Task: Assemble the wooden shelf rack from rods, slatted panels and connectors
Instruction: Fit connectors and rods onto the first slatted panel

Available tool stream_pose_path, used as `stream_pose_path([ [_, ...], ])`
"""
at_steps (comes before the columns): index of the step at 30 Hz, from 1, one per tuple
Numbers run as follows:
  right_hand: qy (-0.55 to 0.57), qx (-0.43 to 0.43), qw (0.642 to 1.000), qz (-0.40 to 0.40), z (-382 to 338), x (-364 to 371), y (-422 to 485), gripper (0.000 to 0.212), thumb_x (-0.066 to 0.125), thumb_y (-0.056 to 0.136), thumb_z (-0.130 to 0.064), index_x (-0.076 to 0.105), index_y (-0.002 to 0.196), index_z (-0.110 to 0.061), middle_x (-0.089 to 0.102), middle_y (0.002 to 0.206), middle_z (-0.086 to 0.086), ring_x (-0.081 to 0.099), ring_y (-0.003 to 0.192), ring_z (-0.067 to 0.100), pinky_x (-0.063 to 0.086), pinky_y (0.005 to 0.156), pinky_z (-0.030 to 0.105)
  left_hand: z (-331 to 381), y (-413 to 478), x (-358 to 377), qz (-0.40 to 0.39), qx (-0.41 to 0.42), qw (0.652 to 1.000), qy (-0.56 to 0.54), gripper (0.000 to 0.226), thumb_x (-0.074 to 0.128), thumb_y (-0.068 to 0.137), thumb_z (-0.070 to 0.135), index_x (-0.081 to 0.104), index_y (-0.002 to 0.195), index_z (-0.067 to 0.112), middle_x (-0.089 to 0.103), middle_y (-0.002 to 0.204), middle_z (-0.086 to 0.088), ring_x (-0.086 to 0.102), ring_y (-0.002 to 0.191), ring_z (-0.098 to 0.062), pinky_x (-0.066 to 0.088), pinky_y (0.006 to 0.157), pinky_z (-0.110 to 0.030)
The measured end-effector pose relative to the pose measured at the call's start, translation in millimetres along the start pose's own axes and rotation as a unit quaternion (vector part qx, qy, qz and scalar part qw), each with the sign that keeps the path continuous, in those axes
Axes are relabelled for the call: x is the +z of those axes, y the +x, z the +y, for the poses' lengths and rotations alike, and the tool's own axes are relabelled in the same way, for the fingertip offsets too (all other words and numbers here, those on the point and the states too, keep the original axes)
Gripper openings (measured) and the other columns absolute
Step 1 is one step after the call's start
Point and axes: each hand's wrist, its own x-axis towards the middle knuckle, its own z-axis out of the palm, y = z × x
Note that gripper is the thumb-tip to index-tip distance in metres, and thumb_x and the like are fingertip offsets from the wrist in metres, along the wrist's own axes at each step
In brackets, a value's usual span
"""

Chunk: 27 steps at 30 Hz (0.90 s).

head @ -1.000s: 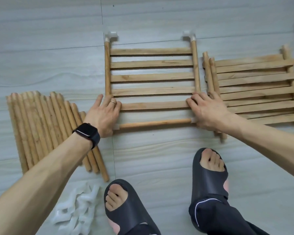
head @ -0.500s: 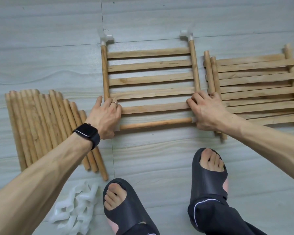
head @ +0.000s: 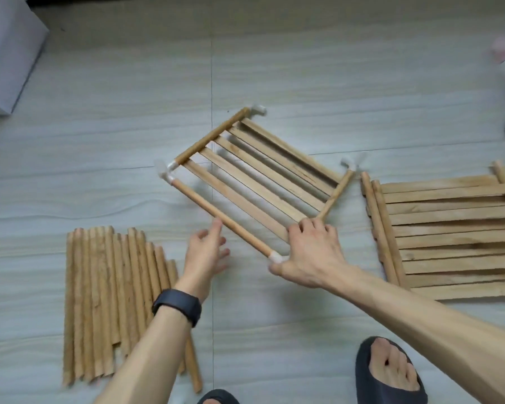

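Observation:
A slatted wooden panel (head: pixel 263 173) lies turned at an angle on the floor, with white connectors at its corners and a rod (head: pixel 222 218) fitted along its near-left side. My right hand (head: pixel 312 252) grips the panel's near corner, fingers over the slats and thumb by the white connector (head: pixel 276 258). My left hand (head: pixel 206 255) hovers open beside the rod, one fingertip near it, holding nothing.
A row of loose wooden rods (head: pixel 111 301) lies at the left. A stack of slatted panels (head: pixel 449 234) lies at the right. A white box (head: pixel 6 53) stands at the far left. My feet in dark slippers (head: pixel 391 374) are at the bottom.
The panel has been turned from square to diagonal. My left hand has let go of its corner and now hovers open. My right hand keeps its hold on the near corner.

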Motion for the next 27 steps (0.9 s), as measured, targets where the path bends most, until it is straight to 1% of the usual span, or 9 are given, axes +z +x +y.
stream_pose_path([
  [2, 0.061, -0.021, 0.997, -0.049, -23, -1, 2, 0.082, 0.050, 0.073, -0.082, 0.054, 0.127, -0.020, 0.050, 0.129, 0.006, 0.039, 0.128, 0.028, 0.030, 0.104, 0.043, -6, -7, 20, -0.054, -0.001, 0.996, -0.078, 0.031, 0.057, 0.102, 0.032, 0.044, 0.126, 0.018, 0.067, 0.120, -0.012, 0.072, 0.101, -0.030, 0.059, 0.087, -0.045],
  [5, 0.157, -0.083, 0.977, -0.114, -32, -1, -2, 0.077, 0.054, 0.079, -0.080, 0.053, 0.136, -0.028, 0.050, 0.135, -0.001, 0.036, 0.137, 0.022, 0.030, 0.108, 0.041, -3, 7, 16, 0.029, 0.000, 0.985, -0.168, 0.026, 0.048, 0.104, 0.007, 0.041, 0.127, 0.019, 0.067, 0.109, -0.010, 0.073, 0.085, -0.027, 0.060, 0.078, -0.042],
  [8, 0.264, -0.091, 0.958, -0.061, -8, -5, -5, 0.069, 0.061, 0.086, -0.067, 0.052, 0.143, -0.028, 0.049, 0.141, -0.009, 0.038, 0.139, 0.011, 0.031, 0.117, 0.032, 8, 24, -23, 0.060, 0.000, 0.984, -0.166, 0.029, 0.046, 0.102, 0.003, 0.051, 0.122, 0.022, 0.069, 0.100, -0.009, 0.071, 0.078, -0.028, 0.057, 0.062, -0.035],
  [13, 0.316, 0.030, 0.945, 0.076, 49, -15, 8, 0.060, 0.064, 0.091, -0.056, 0.054, 0.138, -0.022, 0.052, 0.138, -0.006, 0.055, 0.115, 0.008, 0.043, 0.097, 0.028, 52, 40, -106, 0.057, 0.057, 0.997, -0.013, 0.041, 0.046, 0.098, 0.000, 0.061, 0.125, 0.028, 0.065, 0.079, -0.008, 0.060, 0.053, -0.021, 0.048, 0.043, -0.029],
  [16, 0.257, 0.053, 0.954, 0.147, 67, -17, 19, 0.062, 0.065, 0.092, -0.053, 0.051, 0.139, -0.015, 0.050, 0.140, 0.004, 0.054, 0.121, 0.021, 0.040, 0.103, 0.035, 80, 44, -132, -0.011, 0.082, 0.990, 0.112, 0.050, 0.050, 0.098, -0.001, 0.062, 0.126, 0.038, 0.067, 0.077, -0.004, 0.063, 0.054, -0.020, 0.048, 0.044, -0.027],
  [20, 0.152, 0.045, 0.951, 0.266, 74, -29, 34, 0.075, 0.064, 0.088, -0.059, 0.048, 0.141, -0.009, 0.042, 0.147, 0.014, 0.037, 0.134, 0.036, 0.027, 0.115, 0.048, 108, 46, -126, -0.139, 0.099, 0.947, 0.271, 0.053, 0.054, 0.099, 0.004, 0.065, 0.120, 0.051, 0.072, 0.080, 0.003, 0.066, 0.065, -0.017, 0.053, 0.060, -0.029],
  [23, 0.128, 0.103, 0.976, 0.143, 87, -25, 46, 0.076, 0.053, 0.095, -0.064, 0.037, 0.151, -0.017, 0.039, 0.154, 0.009, 0.028, 0.146, 0.032, 0.018, 0.117, 0.046, 120, 51, -98, -0.216, 0.086, 0.910, 0.342, 0.051, 0.058, 0.098, 0.009, 0.065, 0.120, 0.055, 0.072, 0.084, 0.002, 0.066, 0.070, -0.015, 0.052, 0.064, -0.028],
  [25, 0.193, 0.128, 0.973, 0.006, 98, -12, 47, 0.060, 0.043, 0.101, -0.060, 0.045, 0.142, -0.015, 0.059, 0.134, 0.010, 0.046, 0.136, 0.033, 0.030, 0.105, 0.037, 122, 56, -76, -0.241, 0.072, 0.896, 0.365, 0.048, 0.059, 0.098, 0.011, 0.067, 0.118, 0.053, 0.071, 0.083, 0.001, 0.065, 0.071, -0.015, 0.050, 0.063, -0.027],
  [27, 0.242, 0.139, 0.960, -0.013, 108, 3, 42, 0.045, 0.039, 0.106, -0.049, 0.051, 0.124, -0.010, 0.066, 0.113, 0.014, 0.059, 0.116, 0.040, 0.040, 0.088, 0.039, 120, 62, -53, -0.217, 0.092, 0.880, 0.413, 0.040, 0.060, 0.096, 0.014, 0.068, 0.115, 0.049, 0.074, 0.081, 0.005, 0.069, 0.072, -0.015, 0.050, 0.065, -0.028],
])
